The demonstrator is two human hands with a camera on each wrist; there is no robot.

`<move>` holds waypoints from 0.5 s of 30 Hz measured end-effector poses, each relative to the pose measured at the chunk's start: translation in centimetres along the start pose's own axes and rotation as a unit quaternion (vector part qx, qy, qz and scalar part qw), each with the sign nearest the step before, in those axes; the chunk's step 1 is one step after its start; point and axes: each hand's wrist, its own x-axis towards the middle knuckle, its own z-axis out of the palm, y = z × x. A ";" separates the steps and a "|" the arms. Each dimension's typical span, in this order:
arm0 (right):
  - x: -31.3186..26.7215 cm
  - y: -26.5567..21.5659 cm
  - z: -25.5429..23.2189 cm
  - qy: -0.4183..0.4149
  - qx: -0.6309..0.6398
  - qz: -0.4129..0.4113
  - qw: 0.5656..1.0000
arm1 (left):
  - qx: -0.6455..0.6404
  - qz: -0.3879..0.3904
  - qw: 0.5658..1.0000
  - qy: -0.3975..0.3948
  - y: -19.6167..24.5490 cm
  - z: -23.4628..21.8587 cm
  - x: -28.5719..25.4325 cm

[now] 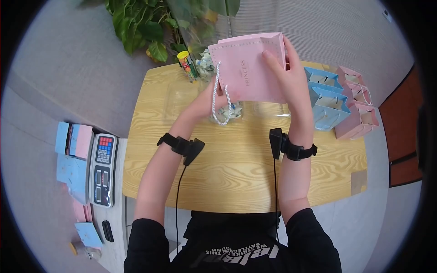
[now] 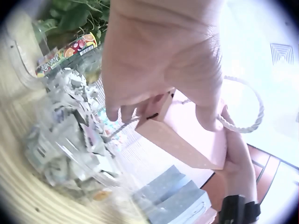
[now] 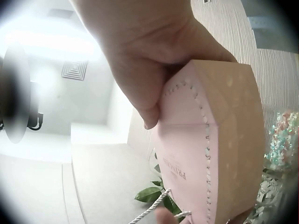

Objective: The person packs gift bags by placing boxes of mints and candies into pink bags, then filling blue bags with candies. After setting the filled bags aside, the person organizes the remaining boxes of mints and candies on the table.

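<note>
A pink paper gift bag (image 1: 255, 68) lettered PRINCESS is held up on its side above the table. My right hand (image 1: 293, 75) grips its base end, thumb on the printed face and fingers behind. At the mouth end, my left hand (image 1: 216, 95) holds the bag near the white rope handle (image 1: 214, 98), partly hidden behind it. In the left wrist view, the left thumb lies on the bag (image 2: 187, 144) and the other fingers are at its opening. The right wrist view shows the stitched edge and side panel of the bag (image 3: 238, 130).
Small wrapped packets (image 2: 70, 140) fill a clear container beneath the bag. A colourful tube (image 1: 186, 66) stands at the back left, near a leafy plant (image 1: 136, 22). Blue bags (image 1: 328, 109) and pink bags (image 1: 357, 122) stand at the right. A scale (image 1: 104, 170) sits left of the table (image 1: 236, 173).
</note>
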 end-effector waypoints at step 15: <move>-0.3 0.3 0.3 -0.133 0.101 0.039 0.985 | -0.089 0.092 0.961 0.244 6.0 1.7 -0.2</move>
